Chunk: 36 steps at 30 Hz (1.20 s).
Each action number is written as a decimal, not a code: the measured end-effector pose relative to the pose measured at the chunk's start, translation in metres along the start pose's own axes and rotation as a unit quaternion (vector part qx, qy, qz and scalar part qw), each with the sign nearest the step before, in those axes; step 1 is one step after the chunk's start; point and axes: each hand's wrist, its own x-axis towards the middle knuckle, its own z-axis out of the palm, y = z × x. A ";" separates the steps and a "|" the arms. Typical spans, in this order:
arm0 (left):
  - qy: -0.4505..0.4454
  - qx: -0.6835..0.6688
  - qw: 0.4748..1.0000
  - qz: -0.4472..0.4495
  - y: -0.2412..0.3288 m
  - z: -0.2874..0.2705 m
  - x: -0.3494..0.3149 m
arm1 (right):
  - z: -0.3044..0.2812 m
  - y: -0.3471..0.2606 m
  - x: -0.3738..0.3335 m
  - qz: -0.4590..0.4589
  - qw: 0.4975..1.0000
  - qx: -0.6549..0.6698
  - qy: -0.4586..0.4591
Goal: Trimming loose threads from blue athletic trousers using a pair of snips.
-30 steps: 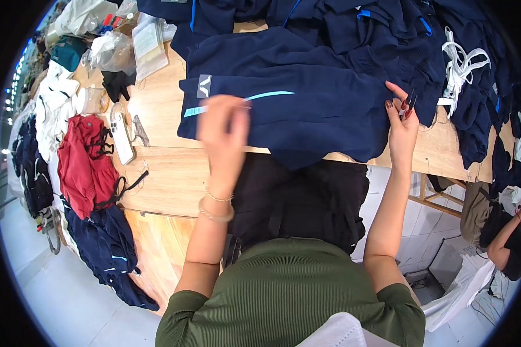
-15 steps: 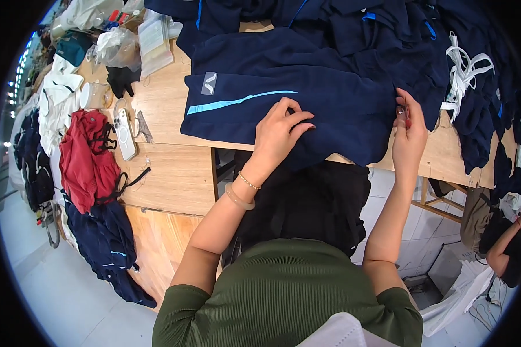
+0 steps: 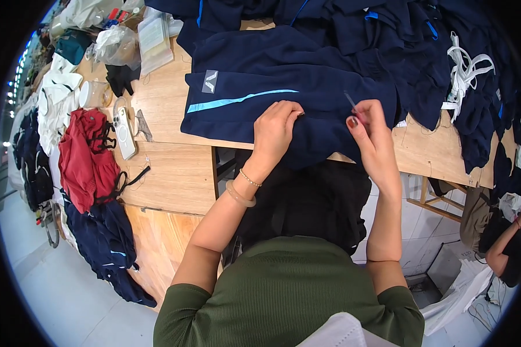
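Observation:
A navy garment (image 3: 330, 124) with a light-blue stripe and a grey patch lies across the table's front edge. My left hand (image 3: 275, 128) rests on it with fingers curled and the thumb side pressed together, apparently pinching the cloth; the fingertips are partly hidden. My right hand (image 3: 375, 136) hovers over the garment's right part, closed on a thin, pointed grey tool (image 3: 349, 99). The tool's tip points up and left, above the cloth. Its lower part is hidden in my fingers, so the exact kind is unclear.
More navy garments (image 3: 341, 34) are heaped behind, with a bundle of white cords (image 3: 466, 72) at the right. Leftward on the wooden table (image 3: 168, 173) are a phone (image 3: 123, 136), a red cloth bag (image 3: 85, 159) and plastic bags (image 3: 117, 46). Another person's arm (image 3: 506, 240) shows far right.
My right hand has moved left from the garment's right edge, and the thin tool now shows. My left fingers have drawn together on the cloth.

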 end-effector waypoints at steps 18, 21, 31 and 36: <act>-0.004 -0.108 0.992 -0.068 0.015 -0.008 0.011 | 0.027 0.000 0.021 -0.178 0.936 -0.303 0.007; -0.002 -0.110 0.992 -0.067 0.015 -0.008 0.012 | 0.028 -0.001 0.023 -0.187 0.934 -0.304 0.007; -0.004 -0.105 0.993 -0.056 0.016 -0.007 0.011 | 0.030 0.001 0.026 -0.205 0.924 -0.323 -0.010; 0.042 -0.094 0.994 -0.048 0.010 -0.019 0.015 | 0.019 -0.002 0.028 -0.177 0.948 -0.265 0.009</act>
